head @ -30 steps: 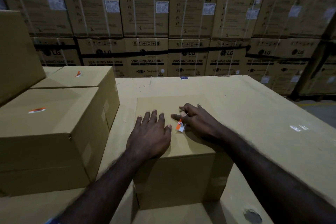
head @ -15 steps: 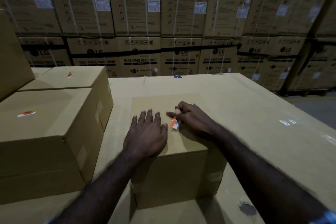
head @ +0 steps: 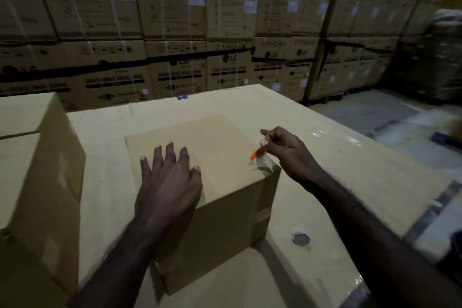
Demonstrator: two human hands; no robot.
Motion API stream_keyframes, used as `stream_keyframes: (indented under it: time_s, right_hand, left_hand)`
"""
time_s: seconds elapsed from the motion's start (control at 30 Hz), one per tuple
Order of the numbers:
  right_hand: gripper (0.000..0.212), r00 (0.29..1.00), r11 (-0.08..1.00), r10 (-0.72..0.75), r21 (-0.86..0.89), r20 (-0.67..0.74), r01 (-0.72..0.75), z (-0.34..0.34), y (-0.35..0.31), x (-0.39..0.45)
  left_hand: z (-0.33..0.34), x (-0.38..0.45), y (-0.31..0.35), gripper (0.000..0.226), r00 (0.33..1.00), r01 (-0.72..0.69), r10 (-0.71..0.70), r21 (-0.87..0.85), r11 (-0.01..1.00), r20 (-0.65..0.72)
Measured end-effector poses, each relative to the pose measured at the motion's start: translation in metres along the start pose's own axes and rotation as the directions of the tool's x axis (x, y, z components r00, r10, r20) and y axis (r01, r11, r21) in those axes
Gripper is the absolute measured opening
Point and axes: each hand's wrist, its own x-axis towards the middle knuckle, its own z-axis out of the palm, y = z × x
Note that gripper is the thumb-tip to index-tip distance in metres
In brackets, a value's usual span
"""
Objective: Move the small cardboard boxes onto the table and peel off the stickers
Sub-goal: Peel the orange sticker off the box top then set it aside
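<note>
Small cardboard box point(head: 200, 182) already on table point(head: 337, 170), mid-surface, flaps shut. Sticker point(head: 255, 156), orange/white, pinched betw. thumb + forefinger of right hand point(head: 287, 151); looked lifted off the lid near box's right top edge, poss. w/ one corner still stuck, couldn't tell through blur. So by judgement: this box's peel at or near done.

Left to do: at least two more plain boxes point(head: 32, 182) stacked at left, stickers not visible on them in this view. Discarding the peeled sticker also pending.

Left hand point(head: 167, 182) flat on lid, palm down, fingers spread + extended, gripping nothing, just pinning box. Forearm came in from bottom-left. Right hand raised just above lid's right corner, other fingers loosely curled, forearm in from lower right.

Washing-machine cartons point(head: 175, 32) walled up behind.
</note>
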Motion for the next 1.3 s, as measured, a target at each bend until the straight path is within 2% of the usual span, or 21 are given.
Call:
stream_keyframes:
  time_s: [0.17, 0.27, 0.43, 0.57, 0.73, 0.87, 1.03, 1.2, 1.3]
  right_hand:
    - [0.02, 0.993, 0.937, -0.059, -0.35, -0.107, 0.018, -0.004, -0.007, -0.025]
    - [0.03, 0.988, 0.889, -0.107, -0.456, -0.108, 0.047, -0.004, -0.007, -0.037]
    - [0.046, 0.944, 0.809, -0.308, -0.556, -0.12, 0.193, -0.015, -0.005, -0.052]
    - [0.042, 0.923, 0.782, -0.363, -0.58, -0.126, 0.229, -0.041, 0.001, -0.061]
    - [0.034, 0.88, 0.793, -0.428, -0.552, -0.207, 0.255, -0.105, 0.024, -0.083]
    - [0.029, 0.871, 0.785, -0.416, -0.586, -0.262, 0.199, -0.176, 0.053, -0.108]
    - [0.036, 0.863, 0.738, -0.379, -0.671, -0.334, 0.064, -0.278, 0.097, -0.148]
    - [0.039, 0.845, 0.703, -0.28, -0.697, -0.456, -0.144, -0.366, 0.142, -0.187]
    - [0.026, 0.812, 0.683, -0.227, -0.682, -0.538, -0.261, -0.412, 0.171, -0.211]
  left_hand:
    - [-0.002, -0.001, 0.004, 0.062, 0.998, -0.056, 0.055, -0.018, 0.998, -0.018]
    - [-0.001, -0.002, 0.017, 0.064, 0.996, -0.087, 0.086, -0.032, 0.996, -0.021]
    - [0.002, -0.011, 0.051, 0.065, 0.988, -0.151, 0.149, -0.05, 0.987, -0.039]
    - [0.009, -0.017, 0.088, 0.064, 0.981, -0.192, 0.189, -0.066, 0.979, -0.047]
    - [0.028, -0.031, 0.16, 0.063, 0.97, -0.239, 0.231, -0.121, 0.963, -0.078]
    - [0.052, -0.039, 0.238, 0.062, 0.952, -0.3, 0.289, -0.136, 0.944, -0.096]
    - [0.092, -0.042, 0.344, 0.061, 0.912, -0.41, 0.403, -0.183, 0.893, -0.08]
    - [0.133, -0.043, 0.436, 0.065, 0.834, -0.546, 0.549, -0.223, 0.807, -0.054]
    - [0.161, -0.04, 0.491, 0.071, 0.773, -0.621, 0.633, -0.246, 0.745, -0.033]
